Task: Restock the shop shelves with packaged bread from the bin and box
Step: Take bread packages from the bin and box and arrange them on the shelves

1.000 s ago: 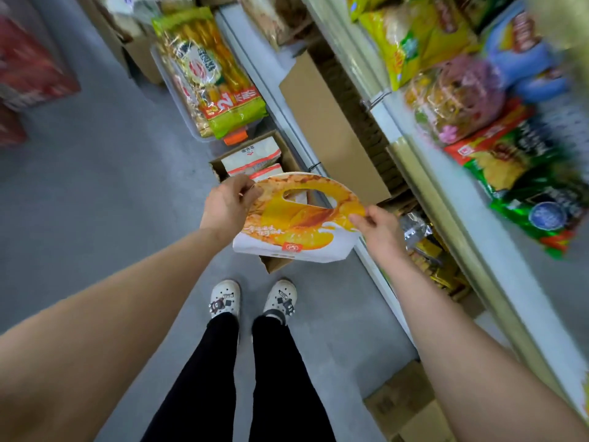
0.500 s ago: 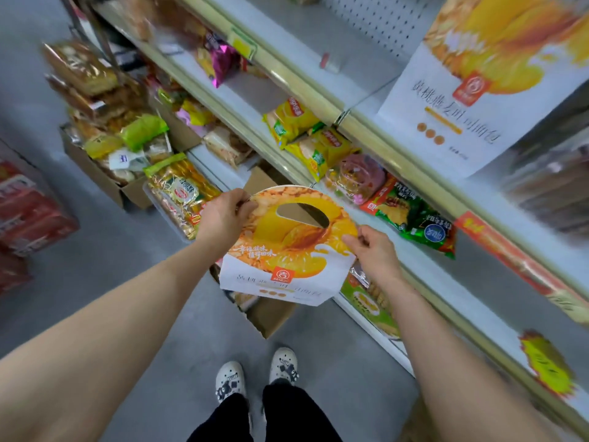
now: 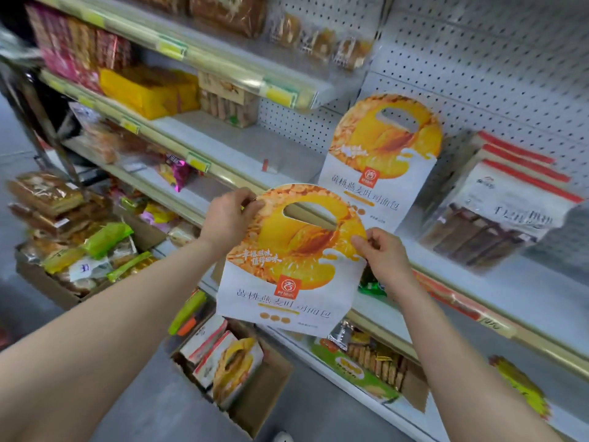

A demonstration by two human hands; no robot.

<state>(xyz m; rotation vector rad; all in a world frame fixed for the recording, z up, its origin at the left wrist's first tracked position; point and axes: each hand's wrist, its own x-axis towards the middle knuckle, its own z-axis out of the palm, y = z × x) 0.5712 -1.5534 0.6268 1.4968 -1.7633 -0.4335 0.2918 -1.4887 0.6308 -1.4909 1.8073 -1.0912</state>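
1) bread pack [image 3: 287, 272]: flat, white below and yellow-orange above, rounded top with a cut-out handle slot, printed face toward the camera; held in the air, roughly upright and slightly tilted, in front of the front rail of the middle shelf [image 3: 229, 145], clear of the shelf board

2) left hand [image 3: 226, 218]: pinching the upper left rim of the bread pack, thumb on the printed face, other fingers curled behind the edge

3) right hand [image 3: 385, 253]: pinching the right edge of the bread pack just below the handle slot, thumb and forefinger closed on the card

4) matching pack [image 3: 382, 154]: same print, standing upright on the middle shelf, back against the white pegboard [image 3: 478, 59]; above and to the right of the held one, apart from it

5) red-striped white packs [image 3: 510, 199]: several in a row on the same shelf, just right of the matching pack, dark contents behind clear windows

6) cardboard box [image 3: 264, 403]: open, on the grey floor [image 3: 318, 419], directly below the bread pack; inside, more handle-slot packs [image 3: 236, 365] on edge beside white and red ones

7) second box [image 3: 47, 283]: far left on the floor, heaped with mixed wrapped bread, green and yellow wrappers on top

8) yellow packs [image 3: 149, 90] and pink boxes [image 3: 73, 46]: upper shelves, left, blurred

9) small wrapped goods [image 3: 376, 358]: lowest shelf, under the right forearm, too blurred to name
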